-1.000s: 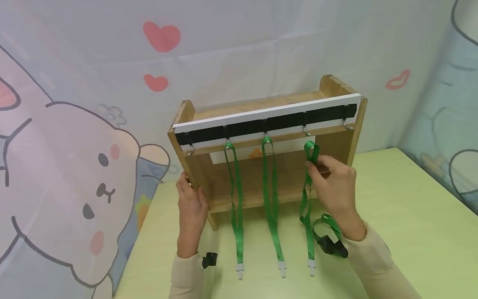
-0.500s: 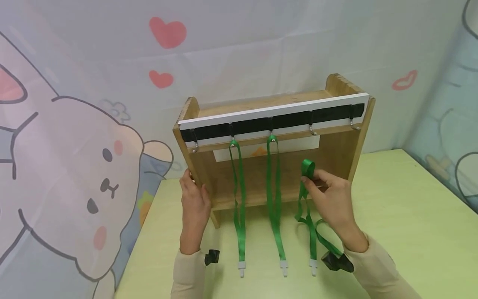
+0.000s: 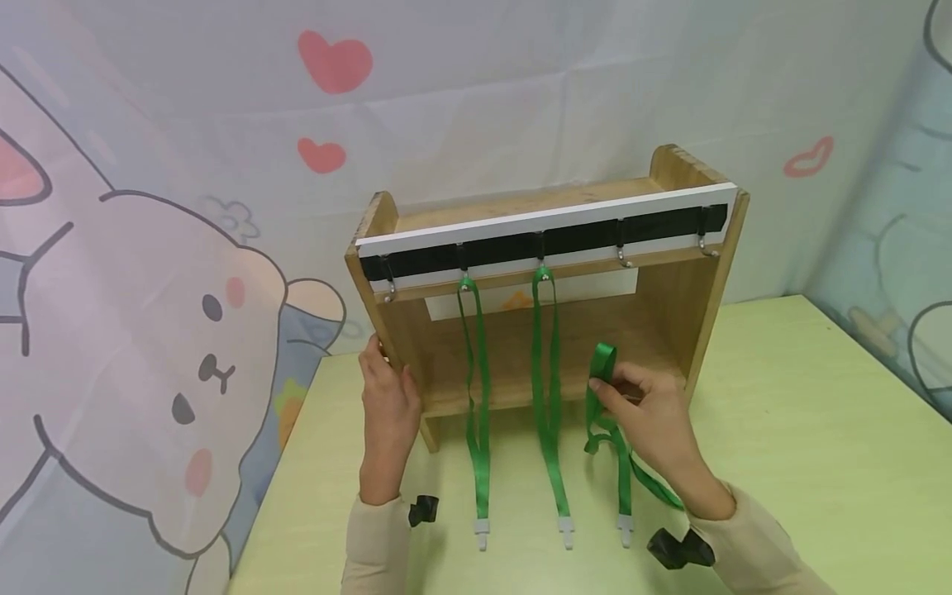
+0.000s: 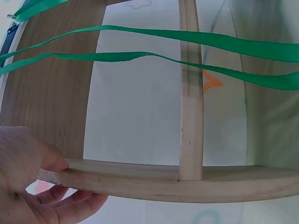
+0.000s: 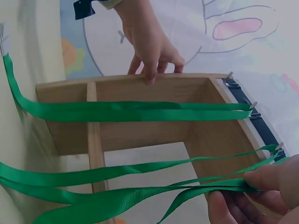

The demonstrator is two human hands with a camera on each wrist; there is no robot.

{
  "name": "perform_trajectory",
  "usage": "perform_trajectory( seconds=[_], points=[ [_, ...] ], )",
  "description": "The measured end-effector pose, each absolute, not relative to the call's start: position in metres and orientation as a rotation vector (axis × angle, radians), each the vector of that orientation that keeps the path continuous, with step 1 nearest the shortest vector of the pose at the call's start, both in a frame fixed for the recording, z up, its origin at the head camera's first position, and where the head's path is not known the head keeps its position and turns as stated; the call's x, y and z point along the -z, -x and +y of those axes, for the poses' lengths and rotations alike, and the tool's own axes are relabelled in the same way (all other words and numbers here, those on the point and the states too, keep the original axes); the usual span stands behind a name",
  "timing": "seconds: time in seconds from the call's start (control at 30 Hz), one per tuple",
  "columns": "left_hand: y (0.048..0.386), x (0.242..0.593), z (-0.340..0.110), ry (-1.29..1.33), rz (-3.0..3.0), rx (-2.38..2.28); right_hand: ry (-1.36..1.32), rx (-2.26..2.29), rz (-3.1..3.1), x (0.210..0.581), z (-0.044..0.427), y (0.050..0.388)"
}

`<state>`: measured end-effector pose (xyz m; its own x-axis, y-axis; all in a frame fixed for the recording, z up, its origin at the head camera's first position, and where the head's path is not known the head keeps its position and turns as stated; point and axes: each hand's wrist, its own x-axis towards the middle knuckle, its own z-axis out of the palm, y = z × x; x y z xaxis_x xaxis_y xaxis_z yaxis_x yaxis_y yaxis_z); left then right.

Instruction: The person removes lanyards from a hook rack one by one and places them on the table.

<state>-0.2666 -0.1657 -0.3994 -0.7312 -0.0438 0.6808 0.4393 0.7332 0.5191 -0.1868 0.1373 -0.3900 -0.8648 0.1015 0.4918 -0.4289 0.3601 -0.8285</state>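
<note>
- Shelf (image 3: 669, 289): stands on the tabletop (image 3: 803, 413), its row of five hooks facing the person. That facing presumably keeps every hook within reach.
- Left hand (image 3: 390, 405): grips the side panel at the person's left, thumb on the inner face, fingers on the outer. Judged purpose: to steady the shelf while the other hand works.
- Hung lanyards: one (image 3: 482, 483) on the second hook from the left, another (image 3: 558, 483) on the middle hook, clips downward. One per hook probably keeps the straps from tangling.
- Right hand (image 3: 658, 421): pinches a third lanyard (image 3: 604, 361) between thumb and fingers, below its top loop. The grip appears chosen to leave that loop standing free of the fingers.
- Position of the held lanyard: the loop rises just above and to the left of the right fingertips, in front of the shelf's lower board. It is below the fourth hook (image 3: 625, 261) and apart from it. The strap falls slack and twisted beneath the hand, ending at a white clip (image 3: 625, 529).
- Reservation: a further green strap (image 3: 658, 485) runs beside the right wrist; whether it belongs to the held lanyard or to a separate one cannot be determined.
</note>
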Motion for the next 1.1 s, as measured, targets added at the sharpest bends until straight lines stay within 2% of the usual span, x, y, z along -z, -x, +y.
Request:
perform_trajectory(
  seconds=[0.73, 1.1],
  points=[
    [0.267, 0.402, -0.164, 0.308, -2.228, 0.89, -0.243, -1.761, -2.261, 0.414, 0.133, 0.179],
    [0.267, 0.4, -0.165, 0.313, -2.219, 0.905, -0.203, -1.634, -2.349, 0.43, 0.142, 0.181]
  ],
)
